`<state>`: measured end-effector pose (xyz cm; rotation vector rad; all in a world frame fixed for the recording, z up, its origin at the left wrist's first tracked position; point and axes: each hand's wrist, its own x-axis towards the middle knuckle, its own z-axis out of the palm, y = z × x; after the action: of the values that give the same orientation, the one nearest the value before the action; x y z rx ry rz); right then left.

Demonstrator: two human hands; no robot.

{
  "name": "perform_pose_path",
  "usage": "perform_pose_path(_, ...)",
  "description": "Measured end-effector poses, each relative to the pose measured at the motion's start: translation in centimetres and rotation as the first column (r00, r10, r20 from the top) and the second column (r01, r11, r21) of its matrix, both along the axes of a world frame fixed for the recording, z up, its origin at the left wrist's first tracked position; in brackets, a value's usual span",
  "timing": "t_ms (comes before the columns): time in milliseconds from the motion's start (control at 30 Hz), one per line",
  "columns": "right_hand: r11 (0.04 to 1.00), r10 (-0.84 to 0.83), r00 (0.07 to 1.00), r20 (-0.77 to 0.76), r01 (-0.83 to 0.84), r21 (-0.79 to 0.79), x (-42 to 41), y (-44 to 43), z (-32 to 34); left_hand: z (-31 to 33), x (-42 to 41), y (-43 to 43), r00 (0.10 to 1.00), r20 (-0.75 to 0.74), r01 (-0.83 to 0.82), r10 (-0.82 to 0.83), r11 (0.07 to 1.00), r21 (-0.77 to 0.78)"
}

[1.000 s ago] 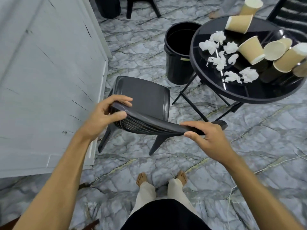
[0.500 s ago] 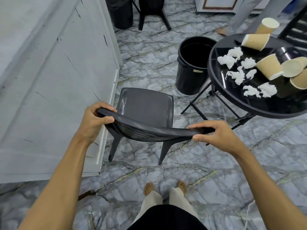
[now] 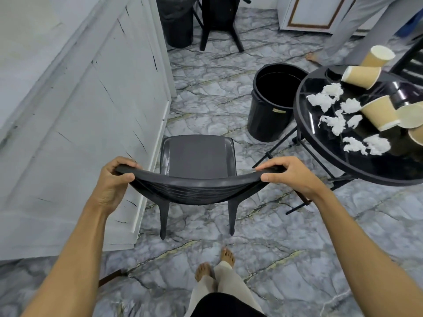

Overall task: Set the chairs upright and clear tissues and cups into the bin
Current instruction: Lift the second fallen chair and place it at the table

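Note:
A dark grey plastic chair (image 3: 198, 156) stands upright on the marble floor in front of me. My left hand (image 3: 114, 179) grips the left end of its curved backrest. My right hand (image 3: 288, 173) grips the right end. A black bin (image 3: 272, 110) stands open on the floor beyond the chair, to the right. Next to it, a round black glass table (image 3: 320, 154) carries several crumpled white tissues (image 3: 334, 121) and several tan paper cups (image 3: 381, 113), most lying on their sides.
A white panelled wall (image 3: 75, 124) runs close along the chair's left side. Another black chair (image 3: 219, 21) and a second dark bin (image 3: 177, 21) stand at the back. A person's leg and bare foot (image 3: 314, 57) are behind the table. My own feet (image 3: 216, 264) are behind the chair.
The chair has gone from tilted to level, with its legs down on the floor. Both hands kept their hold on the backrest, and my view rose and pulled back.

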<state>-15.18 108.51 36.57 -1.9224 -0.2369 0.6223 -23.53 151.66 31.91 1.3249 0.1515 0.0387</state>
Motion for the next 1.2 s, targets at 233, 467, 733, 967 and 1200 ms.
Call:
perform_pose_path(233,0.978,-0.067,0.992,-0.104,0.086,0.192,1.8,0.7,-2.8,-1.3,-0.2,1.5,0.997,-0.048,-0.056,0.055,0.998,-0.027)
perform_pose_path(467,0.895,-0.166,0.977,-0.134,0.206,0.395,3.5,2.0,-4.2,-1.0,0.7,1.5,0.996,-0.034,-0.082,0.080,0.995,-0.058)
perform_pose_path(733,0.866,-0.150,0.983,-0.106,0.182,0.466,4.7,1.0,-2.9,0.0,2.4,0.4,0.998,0.005,-0.066,0.067,0.994,-0.084)
perform_pose_path(967,0.836,-0.230,0.971,-0.069,0.233,0.496,4.4,-2.5,-2.2,1.5,4.7,-2.7,1.000,0.021,0.004,-0.003,0.998,-0.056)
perform_pose_path(1200,0.780,-0.362,0.928,-0.090,0.354,0.516,2.0,-6.0,-1.9,2.7,8.7,-5.1,0.989,-0.027,0.146,-0.145,0.989,0.003)
